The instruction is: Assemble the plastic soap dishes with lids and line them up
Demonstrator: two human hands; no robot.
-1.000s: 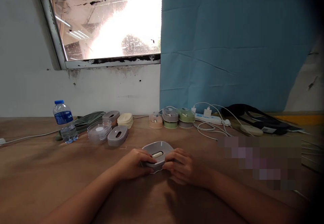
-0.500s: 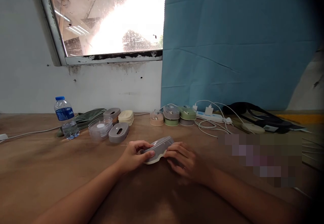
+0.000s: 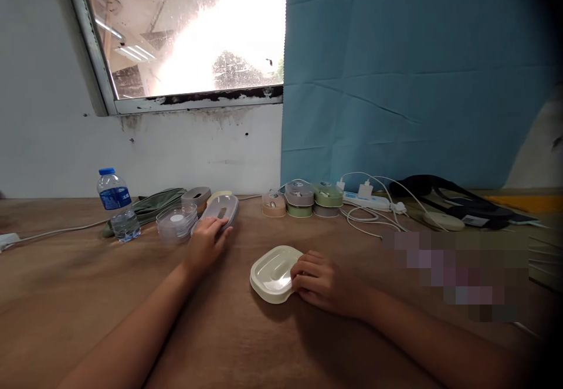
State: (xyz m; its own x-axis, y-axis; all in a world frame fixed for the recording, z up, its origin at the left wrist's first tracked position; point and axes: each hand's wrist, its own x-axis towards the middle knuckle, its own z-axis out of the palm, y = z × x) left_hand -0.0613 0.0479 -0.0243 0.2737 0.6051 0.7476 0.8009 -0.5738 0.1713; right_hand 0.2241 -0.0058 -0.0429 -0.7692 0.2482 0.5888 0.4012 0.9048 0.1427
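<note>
My left hand point(image 3: 206, 241) reaches to the back left, its thumb and fingers closed on the near end of a clear plastic cover point(image 3: 229, 202). A greyish slotted shape shows through that cover; whether the cover rests on the piece below, I cannot tell. My right hand point(image 3: 323, 283) grips the right edge of a cream oval lid point(image 3: 270, 271), tilted a little over the table. Clear plastic boxes point(image 3: 169, 225) are stacked just left of my left hand. Behind it stand a grey slotted piece point(image 3: 196, 195) and cream pieces point(image 3: 220, 193), partly hidden.
A water bottle point(image 3: 118, 207) and a green cloth bag point(image 3: 158, 202) stand at the left. Small lidded boxes in peach point(image 3: 273, 205), grey and green point(image 3: 328, 194) line the back. A power strip point(image 3: 367, 201) with cables and a black strap point(image 3: 457, 201) lie at right.
The clear cover has come apart from the cream lid. My left hand has carried it back left to the grey slotted piece. My right hand keeps the lid, its face now turned up.
</note>
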